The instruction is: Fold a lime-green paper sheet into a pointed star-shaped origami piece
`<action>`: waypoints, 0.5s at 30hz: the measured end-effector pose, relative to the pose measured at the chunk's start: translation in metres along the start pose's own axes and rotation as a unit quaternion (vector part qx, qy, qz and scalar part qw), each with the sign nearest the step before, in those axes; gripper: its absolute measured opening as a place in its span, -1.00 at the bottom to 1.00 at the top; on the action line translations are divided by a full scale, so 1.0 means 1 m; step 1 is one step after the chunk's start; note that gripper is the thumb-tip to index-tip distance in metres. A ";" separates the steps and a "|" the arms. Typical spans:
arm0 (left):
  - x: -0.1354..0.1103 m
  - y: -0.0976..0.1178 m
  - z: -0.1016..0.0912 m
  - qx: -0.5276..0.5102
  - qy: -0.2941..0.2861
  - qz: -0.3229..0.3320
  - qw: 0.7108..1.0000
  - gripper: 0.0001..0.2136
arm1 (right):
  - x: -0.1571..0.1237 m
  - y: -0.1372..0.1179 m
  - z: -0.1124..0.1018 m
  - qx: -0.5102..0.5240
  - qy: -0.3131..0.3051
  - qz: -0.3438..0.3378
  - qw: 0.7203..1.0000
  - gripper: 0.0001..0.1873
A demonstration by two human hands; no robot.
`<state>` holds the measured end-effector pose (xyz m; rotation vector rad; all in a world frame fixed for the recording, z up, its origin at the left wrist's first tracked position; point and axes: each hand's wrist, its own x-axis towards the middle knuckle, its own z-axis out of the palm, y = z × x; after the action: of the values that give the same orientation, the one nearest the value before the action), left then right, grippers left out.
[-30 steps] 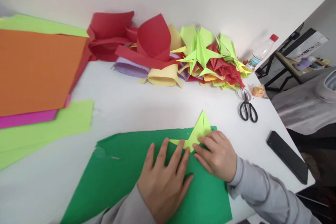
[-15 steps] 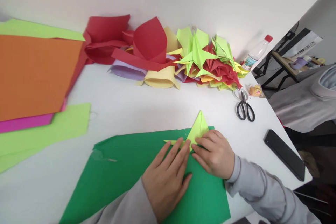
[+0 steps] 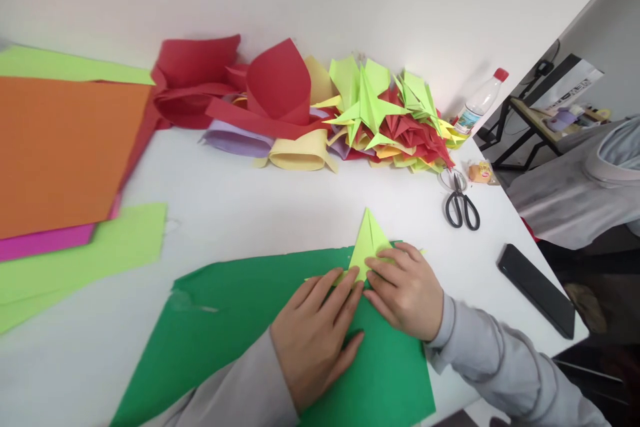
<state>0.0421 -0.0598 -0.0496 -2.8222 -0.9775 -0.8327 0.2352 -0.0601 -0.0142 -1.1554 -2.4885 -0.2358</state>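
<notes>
A light-green folded paper [image 3: 369, 237], with a pointed triangular flap standing out at the top, lies on a large dark-green sheet [image 3: 235, 320]. My left hand [image 3: 315, 333] rests on the paper's lower left part, fingers stretched out flat and thumb apart. On the other side, my right hand [image 3: 407, 290] has bent fingers closed on the paper's right and lower part. The two hands' fingertips nearly meet over its lower middle. My fingers cover much of its lower edge; a thin tip shows past each hand.
Folded paper stars [image 3: 367, 103] and rolled red paper [image 3: 280, 83] are heaped along the wall. Large sheets, an orange one [image 3: 60, 153] on top, lie left. On the right are scissors [image 3: 461, 203], a phone [image 3: 537, 290], a bottle [image 3: 480, 103] and a person in a grey garment [image 3: 560, 180].
The whole view has shifted slightly. Both hands stay on the light-green paper, and my left fingertips have slid a little along its lower edge.
</notes>
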 end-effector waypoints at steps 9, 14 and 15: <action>0.000 -0.006 0.011 -0.032 0.038 0.027 0.998 -0.61 | 0.001 0.008 0.004 0.012 0.027 0.014 0.999 -0.84; 0.000 -0.008 0.015 -0.035 0.043 0.050 0.997 -0.62 | 0.004 0.004 0.004 -0.035 0.001 0.013 0.999 -0.80; 0.001 -0.008 0.015 -0.038 0.043 0.056 0.997 -0.62 | 0.004 0.004 0.004 -0.027 -0.002 0.014 1.000 -0.78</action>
<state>0.0446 -0.0496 -0.0633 -2.8445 -0.7863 -0.9896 0.2343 -0.0533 -0.0165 -1.2113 -2.4816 -0.2946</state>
